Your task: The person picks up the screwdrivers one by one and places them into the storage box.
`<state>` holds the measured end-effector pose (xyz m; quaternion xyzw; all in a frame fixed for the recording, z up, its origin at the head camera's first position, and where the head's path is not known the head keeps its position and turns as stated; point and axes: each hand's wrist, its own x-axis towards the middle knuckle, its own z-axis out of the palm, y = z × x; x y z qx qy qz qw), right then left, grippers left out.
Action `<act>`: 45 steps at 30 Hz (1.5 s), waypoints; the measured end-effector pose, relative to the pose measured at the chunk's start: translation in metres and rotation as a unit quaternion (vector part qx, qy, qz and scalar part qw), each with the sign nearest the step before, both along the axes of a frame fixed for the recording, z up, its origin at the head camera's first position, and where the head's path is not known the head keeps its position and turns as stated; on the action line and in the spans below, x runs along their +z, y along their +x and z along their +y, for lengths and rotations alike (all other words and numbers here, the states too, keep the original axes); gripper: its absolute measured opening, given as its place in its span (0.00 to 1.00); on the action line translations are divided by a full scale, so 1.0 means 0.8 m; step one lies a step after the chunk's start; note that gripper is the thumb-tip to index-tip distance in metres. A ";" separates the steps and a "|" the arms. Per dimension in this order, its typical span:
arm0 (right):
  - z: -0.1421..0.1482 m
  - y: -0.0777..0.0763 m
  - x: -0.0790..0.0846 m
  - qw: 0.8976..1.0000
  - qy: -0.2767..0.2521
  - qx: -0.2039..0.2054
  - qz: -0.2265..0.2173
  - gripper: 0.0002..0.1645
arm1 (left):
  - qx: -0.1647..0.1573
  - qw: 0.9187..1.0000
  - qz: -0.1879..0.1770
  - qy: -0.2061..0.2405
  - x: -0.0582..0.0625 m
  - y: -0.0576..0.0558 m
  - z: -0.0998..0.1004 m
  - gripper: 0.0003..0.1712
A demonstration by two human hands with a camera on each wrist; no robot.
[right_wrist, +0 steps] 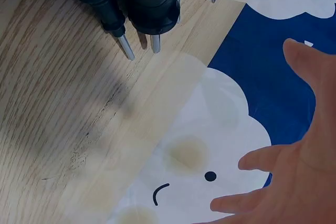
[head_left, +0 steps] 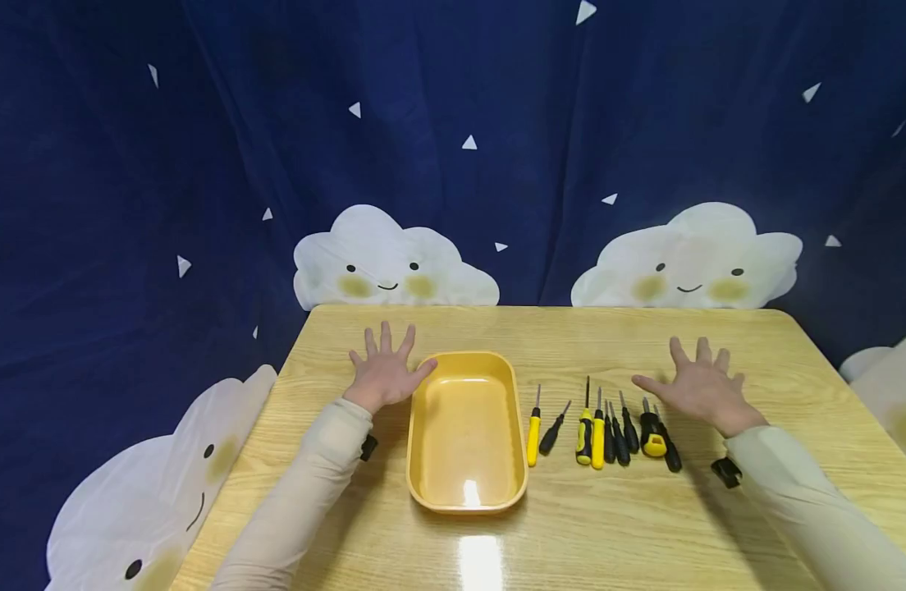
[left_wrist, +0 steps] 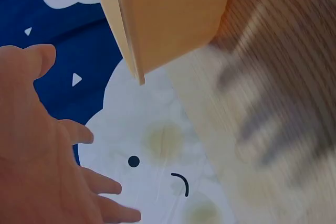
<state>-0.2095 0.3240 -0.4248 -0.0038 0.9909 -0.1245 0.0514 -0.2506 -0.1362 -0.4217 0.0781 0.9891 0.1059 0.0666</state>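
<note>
My left hand (head_left: 385,376) is spread with straight fingers beside the yellow plastic tray (head_left: 468,510), its thumb overlapping the tray's far left corner in the head view. The tray has nothing in it. Right of it lies a row of several screwdrivers, among them a slim yellow one (head_left: 533,439), a small black one (head_left: 551,437), a yellow-and-black one (head_left: 584,439) and a stubby one (head_left: 651,435). Beyond the row's right end, my right hand (head_left: 707,391) is spread too, holding nothing. In the right wrist view, the stubby screwdriver (right_wrist: 152,9) shows close by.
Everything stands on a light wooden table (head_left: 601,542) with rounded far corners. Behind it hangs a dark blue curtain (head_left: 438,82) with white triangles and smiling clouds. A black wrist strap piece (head_left: 726,472) shows under the right sleeve.
</note>
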 end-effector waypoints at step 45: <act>0.016 0.028 -0.015 0.998 -0.036 0.034 -0.026 0.34 | 0.008 0.929 -0.085 0.361 -0.066 0.059 -0.011 0.36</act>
